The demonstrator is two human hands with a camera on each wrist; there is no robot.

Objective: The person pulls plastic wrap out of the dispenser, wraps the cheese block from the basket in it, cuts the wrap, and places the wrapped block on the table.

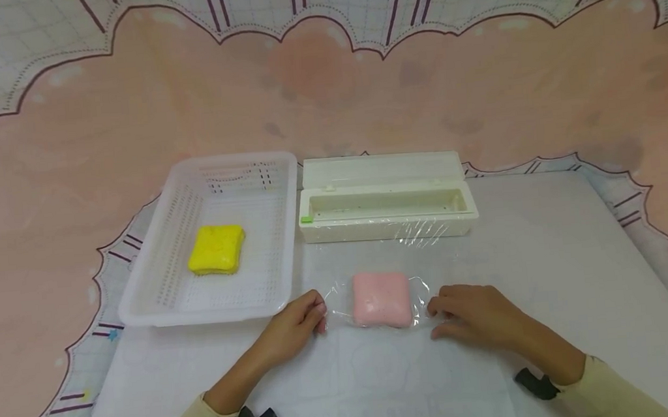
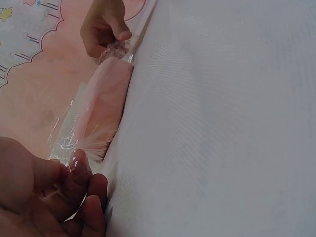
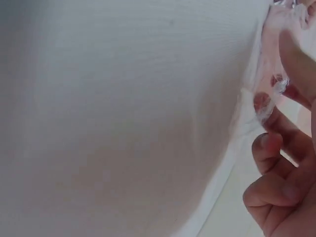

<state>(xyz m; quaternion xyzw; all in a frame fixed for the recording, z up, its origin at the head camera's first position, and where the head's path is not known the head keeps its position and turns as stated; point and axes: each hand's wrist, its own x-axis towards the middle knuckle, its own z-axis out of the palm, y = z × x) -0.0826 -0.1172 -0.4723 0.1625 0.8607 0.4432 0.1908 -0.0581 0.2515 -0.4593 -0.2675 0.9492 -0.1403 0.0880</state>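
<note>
One basket (image 1: 263,250), box (image 1: 365,229) behind pink block (image 1: 381,300)

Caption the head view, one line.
Left hand and right hand flank a film-wrapped pink block before an open cling-film dispenser.

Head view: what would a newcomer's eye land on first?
Probably the bright yellow block, lying in the white basket at left. Next, the pink block at center, wrapped in clear film whose left end the left fingers pinch. Behind it stands the cream box, lid raised.
</note>
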